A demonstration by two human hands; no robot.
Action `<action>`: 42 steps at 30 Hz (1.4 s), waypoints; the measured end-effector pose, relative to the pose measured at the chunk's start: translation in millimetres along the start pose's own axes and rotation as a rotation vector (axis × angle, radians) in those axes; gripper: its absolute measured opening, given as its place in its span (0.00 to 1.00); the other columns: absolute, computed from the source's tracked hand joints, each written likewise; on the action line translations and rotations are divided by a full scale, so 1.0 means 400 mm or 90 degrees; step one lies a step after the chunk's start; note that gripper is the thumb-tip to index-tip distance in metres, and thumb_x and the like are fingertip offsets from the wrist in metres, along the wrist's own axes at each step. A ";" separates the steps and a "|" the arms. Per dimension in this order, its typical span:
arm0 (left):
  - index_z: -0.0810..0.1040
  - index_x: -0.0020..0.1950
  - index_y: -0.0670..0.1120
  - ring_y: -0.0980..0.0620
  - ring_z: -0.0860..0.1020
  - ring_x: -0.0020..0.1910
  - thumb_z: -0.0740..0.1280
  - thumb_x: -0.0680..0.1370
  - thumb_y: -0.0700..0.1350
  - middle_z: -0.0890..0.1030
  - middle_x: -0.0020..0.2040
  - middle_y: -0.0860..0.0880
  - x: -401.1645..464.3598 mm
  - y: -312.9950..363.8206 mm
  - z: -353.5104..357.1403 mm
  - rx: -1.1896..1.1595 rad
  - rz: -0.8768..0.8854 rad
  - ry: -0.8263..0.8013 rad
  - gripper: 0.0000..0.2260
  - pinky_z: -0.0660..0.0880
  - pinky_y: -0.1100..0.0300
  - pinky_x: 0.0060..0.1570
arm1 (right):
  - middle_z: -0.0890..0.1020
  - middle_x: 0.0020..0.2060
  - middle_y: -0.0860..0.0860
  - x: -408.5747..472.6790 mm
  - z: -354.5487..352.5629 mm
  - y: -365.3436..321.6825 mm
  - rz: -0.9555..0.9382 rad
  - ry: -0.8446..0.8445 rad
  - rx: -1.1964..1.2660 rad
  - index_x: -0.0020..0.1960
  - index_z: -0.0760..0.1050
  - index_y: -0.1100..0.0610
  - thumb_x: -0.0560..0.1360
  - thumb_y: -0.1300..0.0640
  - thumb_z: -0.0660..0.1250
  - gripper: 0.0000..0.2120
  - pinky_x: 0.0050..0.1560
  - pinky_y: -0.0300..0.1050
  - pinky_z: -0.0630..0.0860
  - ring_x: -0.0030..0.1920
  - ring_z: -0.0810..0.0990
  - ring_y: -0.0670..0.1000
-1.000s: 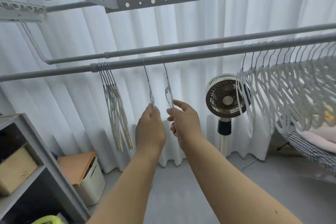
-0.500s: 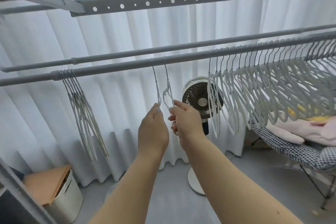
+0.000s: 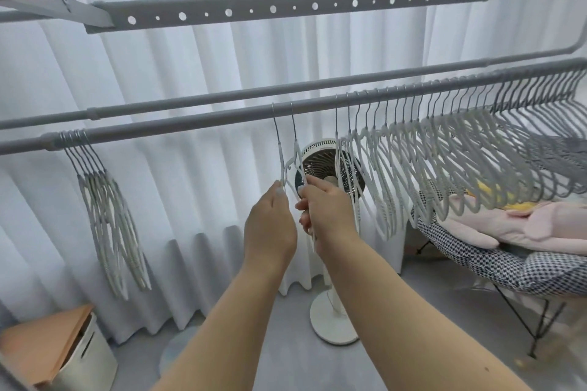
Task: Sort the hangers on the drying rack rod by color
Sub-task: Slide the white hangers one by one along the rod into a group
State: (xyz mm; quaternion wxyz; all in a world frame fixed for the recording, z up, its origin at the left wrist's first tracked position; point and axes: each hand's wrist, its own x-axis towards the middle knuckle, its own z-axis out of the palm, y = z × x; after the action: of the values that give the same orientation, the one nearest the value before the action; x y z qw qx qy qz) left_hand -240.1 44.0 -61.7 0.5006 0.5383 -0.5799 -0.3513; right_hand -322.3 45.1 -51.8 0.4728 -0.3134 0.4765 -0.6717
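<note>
White curtains (image 3: 190, 136) form the backdrop. At frame centre, two hangers hooked on the drying rack rod (image 3: 190, 132) are gripped: the left hanger (image 3: 280, 155) by the left hand (image 3: 270, 228), the right hanger (image 3: 297, 152) by the right hand (image 3: 327, 216). Hanger bunches are hung at left (image 3: 108, 225) and right (image 3: 460, 162).

Behind you, white curtains (image 3: 190, 136) glow; a pedestal fan (image 3: 330, 168) stands on the grey floor (image 3: 286, 359), lidded bin (image 3: 63, 352) left.
</note>
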 end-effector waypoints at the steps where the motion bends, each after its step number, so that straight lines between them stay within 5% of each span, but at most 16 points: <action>1: 0.76 0.66 0.53 0.39 0.76 0.64 0.51 0.79 0.56 0.79 0.63 0.43 0.000 0.003 0.005 0.004 0.003 -0.004 0.22 0.73 0.38 0.62 | 0.75 0.30 0.52 0.002 -0.005 -0.003 -0.001 0.002 -0.003 0.67 0.74 0.56 0.75 0.64 0.62 0.20 0.22 0.37 0.63 0.19 0.67 0.45; 7: 0.73 0.63 0.44 0.37 0.74 0.64 0.51 0.79 0.55 0.76 0.64 0.39 0.003 0.019 0.035 0.011 0.012 -0.014 0.22 0.72 0.37 0.62 | 0.74 0.30 0.53 0.010 -0.032 -0.018 -0.013 0.011 0.000 0.68 0.72 0.56 0.76 0.64 0.61 0.21 0.21 0.36 0.62 0.19 0.67 0.45; 11: 0.76 0.68 0.52 0.44 0.75 0.65 0.52 0.81 0.53 0.78 0.65 0.47 0.004 0.026 0.050 0.005 0.020 -0.023 0.20 0.73 0.40 0.63 | 0.73 0.30 0.53 0.019 -0.046 -0.022 -0.013 0.013 0.011 0.69 0.71 0.57 0.77 0.65 0.61 0.21 0.20 0.35 0.62 0.18 0.67 0.44; 20: 0.80 0.53 0.61 0.49 0.78 0.51 0.54 0.83 0.52 0.81 0.48 0.57 0.005 0.042 0.080 -0.001 0.008 -0.040 0.14 0.76 0.44 0.56 | 0.74 0.31 0.53 0.044 -0.071 -0.026 -0.024 0.041 0.005 0.69 0.72 0.55 0.77 0.64 0.61 0.20 0.19 0.35 0.63 0.18 0.67 0.44; 24: 0.76 0.68 0.57 0.47 0.76 0.62 0.53 0.82 0.51 0.80 0.63 0.53 0.007 0.042 0.091 0.010 0.017 -0.047 0.19 0.74 0.43 0.62 | 0.75 0.32 0.54 0.052 -0.075 -0.023 -0.030 0.050 0.008 0.69 0.71 0.55 0.77 0.63 0.61 0.20 0.20 0.35 0.64 0.20 0.68 0.45; 28: 0.78 0.55 0.65 0.53 0.78 0.53 0.53 0.82 0.49 0.81 0.51 0.61 0.006 0.050 0.097 0.000 0.006 -0.052 0.16 0.77 0.44 0.56 | 0.75 0.34 0.55 0.056 -0.078 -0.021 -0.039 0.050 0.008 0.69 0.71 0.57 0.77 0.64 0.61 0.21 0.19 0.34 0.64 0.26 0.69 0.48; 35: 0.74 0.69 0.57 0.47 0.76 0.63 0.53 0.82 0.52 0.79 0.65 0.54 0.005 0.046 0.098 0.003 0.010 -0.047 0.19 0.74 0.40 0.62 | 0.74 0.32 0.54 0.061 -0.081 -0.018 -0.035 0.047 0.005 0.69 0.71 0.56 0.77 0.64 0.61 0.20 0.20 0.35 0.64 0.20 0.68 0.45; 42: 0.75 0.68 0.58 0.45 0.77 0.63 0.54 0.81 0.52 0.80 0.63 0.53 0.006 0.045 0.101 -0.006 0.000 -0.049 0.18 0.75 0.41 0.61 | 0.74 0.31 0.53 0.064 -0.085 -0.020 -0.025 0.047 0.008 0.69 0.71 0.55 0.77 0.63 0.61 0.20 0.20 0.35 0.64 0.19 0.67 0.44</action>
State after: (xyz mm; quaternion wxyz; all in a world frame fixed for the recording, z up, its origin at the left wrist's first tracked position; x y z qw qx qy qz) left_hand -283.4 39.4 -54.3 0.4806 0.5222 -0.5969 -0.3742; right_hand -363.9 33.5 -57.0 0.4435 -0.2946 0.4830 -0.6952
